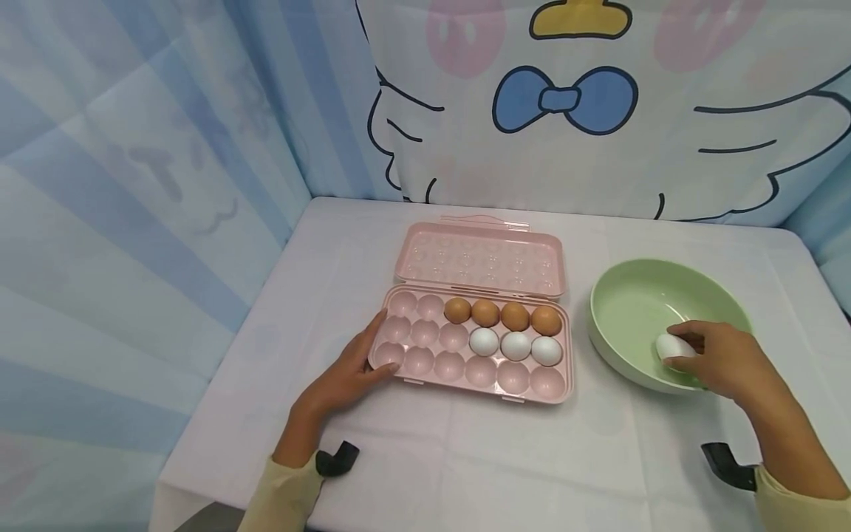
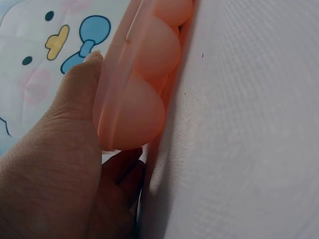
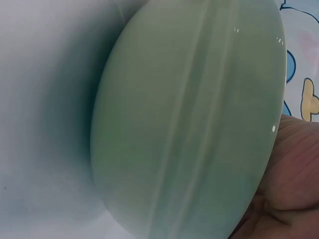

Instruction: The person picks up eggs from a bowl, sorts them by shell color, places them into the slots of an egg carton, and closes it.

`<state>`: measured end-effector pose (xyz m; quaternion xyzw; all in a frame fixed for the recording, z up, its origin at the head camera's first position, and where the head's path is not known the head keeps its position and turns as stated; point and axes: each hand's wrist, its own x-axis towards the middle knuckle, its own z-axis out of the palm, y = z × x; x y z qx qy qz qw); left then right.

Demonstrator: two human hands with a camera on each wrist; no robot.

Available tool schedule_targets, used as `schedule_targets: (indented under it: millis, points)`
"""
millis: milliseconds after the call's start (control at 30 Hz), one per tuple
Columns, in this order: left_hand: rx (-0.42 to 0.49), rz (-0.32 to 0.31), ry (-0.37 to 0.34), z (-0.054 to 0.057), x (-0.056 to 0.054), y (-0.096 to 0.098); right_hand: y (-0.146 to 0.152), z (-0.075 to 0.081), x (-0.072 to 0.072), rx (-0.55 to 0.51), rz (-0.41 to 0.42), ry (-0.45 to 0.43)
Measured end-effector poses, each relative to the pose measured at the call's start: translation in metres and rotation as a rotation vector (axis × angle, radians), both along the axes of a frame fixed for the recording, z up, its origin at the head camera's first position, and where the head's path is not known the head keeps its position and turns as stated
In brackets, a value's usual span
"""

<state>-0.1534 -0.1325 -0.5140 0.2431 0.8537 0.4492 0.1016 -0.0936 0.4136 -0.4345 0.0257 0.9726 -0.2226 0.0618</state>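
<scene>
pink egg tray (image 1: 425,369), green bowl (image 1: 638,295), white tablecloth (image 1: 532,458).

Between the right hand (image 1: 728,362) in the bowl (image 1: 625,295) and the tray (image 1: 425,366) lies a bare strip of cloth, the bowl's near rim and the tray's raised lid (image 1: 482,258) flank it, and the left hand (image 1: 346,377) blocks the tray's far end.
</scene>
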Motion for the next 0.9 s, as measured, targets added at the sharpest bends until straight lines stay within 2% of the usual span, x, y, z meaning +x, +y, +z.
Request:
schedule_targets:
  millis: [267,467,667,900]
  points:
    - [0.004,-0.004,-0.004,0.003,0.001,0.0,-0.005,-0.002,0.007,-0.045,-0.048,0.091]
    - [0.007,-0.001,-0.005,0.002,0.0,-0.001,-0.008,-0.003,0.012,-0.081,-0.05,0.172]
    - [0.005,0.0,-0.003,0.001,0.001,-0.001,-0.008,-0.003,0.015,-0.112,-0.053,0.201]
    - [0.003,0.005,-0.014,0.001,0.001,0.0,-0.005,0.005,0.019,-0.334,-0.056,0.245]
